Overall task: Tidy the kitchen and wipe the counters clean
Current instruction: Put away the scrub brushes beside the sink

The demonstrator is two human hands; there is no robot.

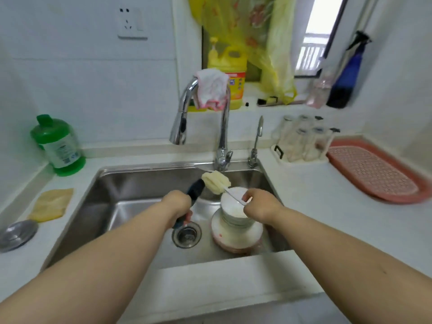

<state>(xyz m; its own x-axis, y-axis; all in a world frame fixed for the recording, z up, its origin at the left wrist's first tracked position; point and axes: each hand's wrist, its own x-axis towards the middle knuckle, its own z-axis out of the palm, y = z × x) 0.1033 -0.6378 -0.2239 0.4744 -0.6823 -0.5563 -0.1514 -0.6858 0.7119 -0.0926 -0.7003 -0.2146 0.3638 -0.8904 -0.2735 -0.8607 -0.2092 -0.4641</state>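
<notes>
In the head view, the right hand [258, 206] pinches the thin white handle of a sponge brush [216, 183] at its near end; its soft yellow head hangs over the stacked bowls [236, 213] in the sink [131, 183]. The left hand [177, 205] is curled round a dark-handled tool [195, 190]. Both look light; the bowls are likely wet, slippery and breakable, best gripped at the rim.

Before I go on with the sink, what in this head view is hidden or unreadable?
- Dark-handled tool: its lower end sits behind the left hand.
- Stacked bowls: near side covered by the right hand.
- Green bottle label: too blurred to read.
- Glasses in rack: blurred, count unclear.
</notes>
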